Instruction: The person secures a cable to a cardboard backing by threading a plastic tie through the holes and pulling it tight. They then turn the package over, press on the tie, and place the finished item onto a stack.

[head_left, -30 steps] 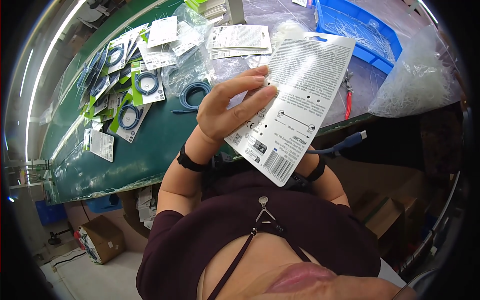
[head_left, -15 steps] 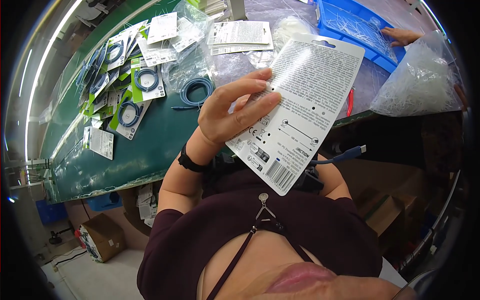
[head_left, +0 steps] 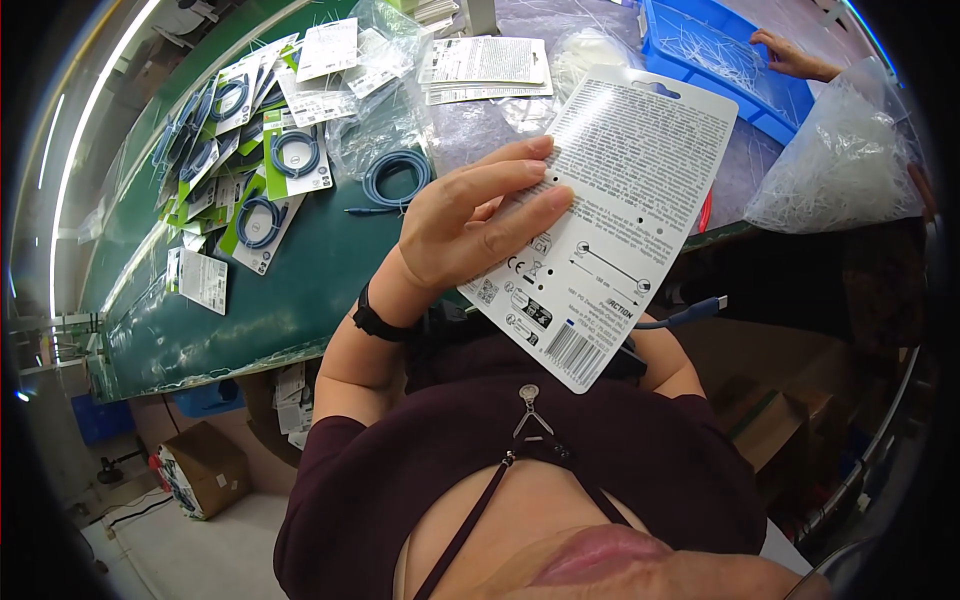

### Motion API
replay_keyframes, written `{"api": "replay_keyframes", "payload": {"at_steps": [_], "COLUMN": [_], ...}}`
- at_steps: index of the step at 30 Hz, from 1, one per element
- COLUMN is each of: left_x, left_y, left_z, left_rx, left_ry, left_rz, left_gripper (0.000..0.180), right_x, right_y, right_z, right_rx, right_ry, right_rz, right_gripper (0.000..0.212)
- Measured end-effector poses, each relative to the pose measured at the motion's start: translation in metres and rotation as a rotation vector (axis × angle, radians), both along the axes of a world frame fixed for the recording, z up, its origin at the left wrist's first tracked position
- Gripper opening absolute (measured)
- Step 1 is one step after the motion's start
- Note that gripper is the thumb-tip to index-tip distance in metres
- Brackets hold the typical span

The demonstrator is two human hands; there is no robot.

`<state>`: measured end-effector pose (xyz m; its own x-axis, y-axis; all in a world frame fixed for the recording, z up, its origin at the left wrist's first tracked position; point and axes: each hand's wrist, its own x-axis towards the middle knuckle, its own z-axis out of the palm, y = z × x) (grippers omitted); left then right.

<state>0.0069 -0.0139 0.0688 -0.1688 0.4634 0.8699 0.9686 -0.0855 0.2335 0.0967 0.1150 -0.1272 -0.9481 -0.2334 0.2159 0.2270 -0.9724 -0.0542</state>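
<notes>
My left hand is closed on the left edge of a white printed cardboard backing card, fingers and thumb on the side turned up. The card is tilted in front of my chest, with a hang hole at its far end and several small punched holes. From behind its right edge sticks the plug end of a blue cable. My right hand is hidden behind the card; only part of that arm shows. Beyond my left wrist, a coiled blue cable lies on the green table.
Carded blue cables are piled at the left. A stack of cards lies at the back beside clear plastic bags. At the right are a blue bin of thin clear strips, another person's hand and a full plastic bag.
The card and my left hand have shifted slightly right, still gripped the same way. The other person's hand at the bin has lifted and moved left a little.
</notes>
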Motion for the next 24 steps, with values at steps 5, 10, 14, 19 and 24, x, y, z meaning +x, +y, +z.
{"api": "replay_keyframes", "payload": {"at_steps": [5,10,14,19,24], "left_x": [0.0,-0.007,-0.009,-0.001,-0.005], "left_y": [-0.002,0.0,0.001,0.019,0.032], "left_z": [0.003,-0.001,-0.012,-0.043,-0.045], "left_rx": [-0.006,0.024,0.088,0.31,0.637], "left_ry": [0.038,0.037,-0.124,-0.938,-1.44], "left_rz": [0.02,0.028,0.118,0.189,-0.145], "left_gripper": [0.031,0.03,0.025,0.019,0.021], "right_x": [-0.01,-0.018,-0.023,-0.022,-0.039], "right_y": [-0.011,-0.011,-0.013,0.022,0.024], "right_z": [0.039,0.069,0.097,0.116,0.145], "right_rx": [0.072,0.139,0.189,1.138,1.586], "right_ry": [-0.016,-0.038,-0.042,0.303,0.51], "right_rz": [-0.076,-0.172,-0.231,-0.886,-1.329], "right_gripper": [0.026,0.022,0.02,0.036,0.024]}}
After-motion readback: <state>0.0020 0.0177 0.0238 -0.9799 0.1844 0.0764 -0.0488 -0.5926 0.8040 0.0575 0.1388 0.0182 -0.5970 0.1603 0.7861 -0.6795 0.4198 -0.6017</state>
